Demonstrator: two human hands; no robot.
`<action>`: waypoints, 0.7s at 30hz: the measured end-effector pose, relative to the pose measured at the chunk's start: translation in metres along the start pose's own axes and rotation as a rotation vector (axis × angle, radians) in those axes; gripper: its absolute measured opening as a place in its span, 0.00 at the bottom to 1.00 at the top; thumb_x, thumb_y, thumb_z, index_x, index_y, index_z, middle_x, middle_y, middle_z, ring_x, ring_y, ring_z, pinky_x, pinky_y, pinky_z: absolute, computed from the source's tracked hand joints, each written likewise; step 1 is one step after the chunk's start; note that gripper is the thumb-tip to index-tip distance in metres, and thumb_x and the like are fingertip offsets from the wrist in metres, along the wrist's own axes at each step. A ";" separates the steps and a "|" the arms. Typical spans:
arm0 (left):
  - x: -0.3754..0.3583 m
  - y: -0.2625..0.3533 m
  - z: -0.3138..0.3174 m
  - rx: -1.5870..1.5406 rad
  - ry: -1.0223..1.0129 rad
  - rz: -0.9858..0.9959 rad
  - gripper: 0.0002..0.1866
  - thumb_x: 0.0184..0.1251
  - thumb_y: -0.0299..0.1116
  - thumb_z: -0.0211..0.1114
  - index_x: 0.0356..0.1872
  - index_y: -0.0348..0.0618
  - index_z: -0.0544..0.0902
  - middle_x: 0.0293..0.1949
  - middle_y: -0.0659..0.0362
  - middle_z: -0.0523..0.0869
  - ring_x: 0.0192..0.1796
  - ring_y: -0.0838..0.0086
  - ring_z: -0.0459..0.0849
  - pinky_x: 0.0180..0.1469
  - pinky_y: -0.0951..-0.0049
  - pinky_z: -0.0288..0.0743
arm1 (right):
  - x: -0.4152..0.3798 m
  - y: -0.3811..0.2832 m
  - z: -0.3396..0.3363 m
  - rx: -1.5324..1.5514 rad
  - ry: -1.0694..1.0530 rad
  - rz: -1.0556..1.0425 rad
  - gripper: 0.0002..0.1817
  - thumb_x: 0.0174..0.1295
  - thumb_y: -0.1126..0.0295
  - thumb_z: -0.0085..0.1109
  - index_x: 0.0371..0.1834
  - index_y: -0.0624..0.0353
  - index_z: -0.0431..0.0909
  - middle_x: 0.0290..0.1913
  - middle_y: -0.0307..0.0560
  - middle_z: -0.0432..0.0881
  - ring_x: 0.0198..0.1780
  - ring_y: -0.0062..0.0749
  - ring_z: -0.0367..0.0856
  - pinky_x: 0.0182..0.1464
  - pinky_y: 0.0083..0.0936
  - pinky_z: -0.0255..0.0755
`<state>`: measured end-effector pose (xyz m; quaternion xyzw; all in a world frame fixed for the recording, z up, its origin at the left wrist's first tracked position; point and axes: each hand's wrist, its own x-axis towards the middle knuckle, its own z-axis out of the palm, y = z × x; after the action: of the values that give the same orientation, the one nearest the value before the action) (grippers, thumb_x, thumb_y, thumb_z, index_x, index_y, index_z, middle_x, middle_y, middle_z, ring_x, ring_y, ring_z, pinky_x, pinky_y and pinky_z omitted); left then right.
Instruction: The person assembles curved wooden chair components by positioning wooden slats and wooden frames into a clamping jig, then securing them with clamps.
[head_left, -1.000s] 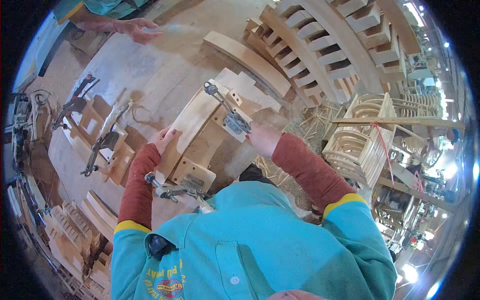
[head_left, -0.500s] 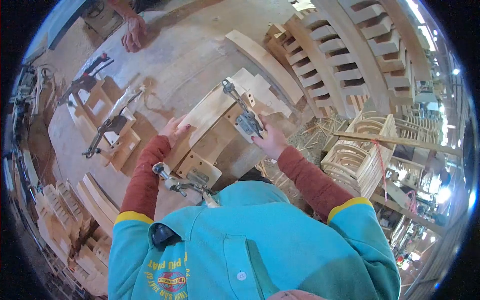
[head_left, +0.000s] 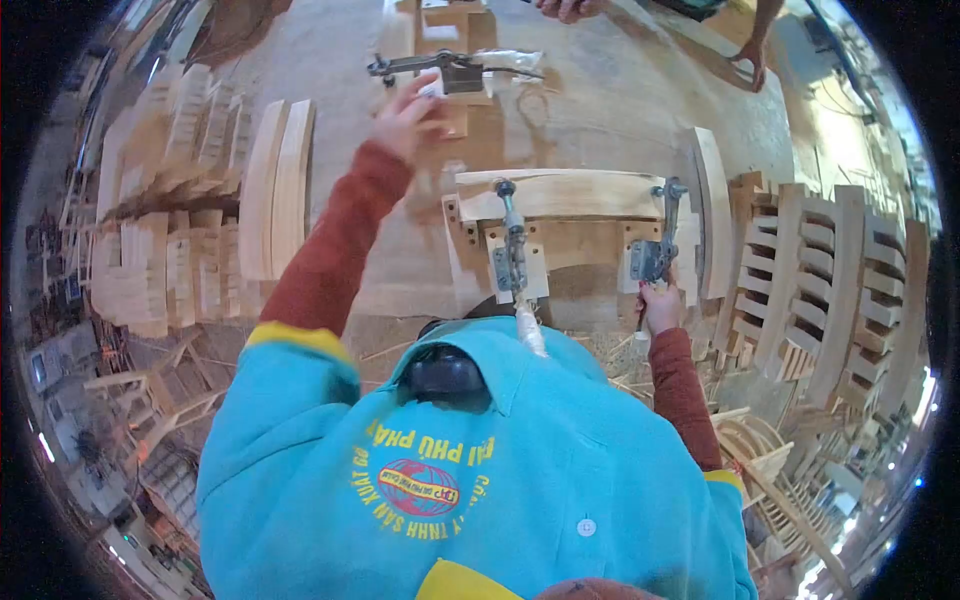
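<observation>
A curved wooden piece lies across the far side of a wooden jig in front of me. Two metal toggle clamps are mounted on the jig, with their tips over the piece. My right hand is closed around the handle of the right toggle clamp. The left toggle clamp has a white-wrapped handle pointing at my chest, and no hand is on it. My left hand is stretched out up and left, fingers apart and slightly blurred, beside another clamp on a second jig.
Stacked wooden pieces and two long curved boards are on the left. To the right stand a curved board and slatted wooden frames. Other people's hands show at the far side, one at the top and one further right.
My view has turned, so the jig now lies level across it. My left hand has let go of the wooden piece and reached away toward the second jig. My right hand stays at the right clamp.
</observation>
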<state>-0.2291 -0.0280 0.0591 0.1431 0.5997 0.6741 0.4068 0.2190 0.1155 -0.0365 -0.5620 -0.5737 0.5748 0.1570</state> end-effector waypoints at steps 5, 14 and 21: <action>-0.139 -0.040 -0.003 0.341 -0.495 -0.711 0.29 0.66 0.61 0.44 0.56 0.49 0.66 0.32 0.59 0.81 0.28 0.73 0.80 0.28 0.69 0.78 | 0.013 0.014 -0.008 0.080 -0.080 0.283 0.10 0.59 0.64 0.56 0.28 0.60 0.74 0.16 0.40 0.72 0.15 0.25 0.69 0.17 0.24 0.66; -0.203 -0.147 0.060 0.324 -0.229 -0.282 0.39 0.63 0.32 0.60 0.70 0.46 0.47 0.42 0.55 0.78 0.39 0.76 0.78 0.38 0.75 0.75 | -0.019 0.037 0.012 -0.044 -0.091 0.197 0.11 0.58 0.66 0.54 0.21 0.58 0.73 0.15 0.40 0.70 0.15 0.26 0.69 0.18 0.25 0.63; -0.180 -0.179 0.067 0.291 0.020 -0.124 0.42 0.42 0.20 0.61 0.65 0.41 0.59 0.53 0.51 0.74 0.54 0.63 0.74 0.51 0.67 0.71 | -0.013 0.048 0.023 -0.148 0.082 0.136 0.11 0.55 0.68 0.58 0.35 0.66 0.74 0.21 0.44 0.75 0.21 0.28 0.74 0.22 0.28 0.67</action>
<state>-0.0033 -0.1201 -0.0371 0.1565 0.7027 0.5552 0.4165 0.2269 0.0794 -0.0773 -0.6327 -0.5683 0.5167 0.0988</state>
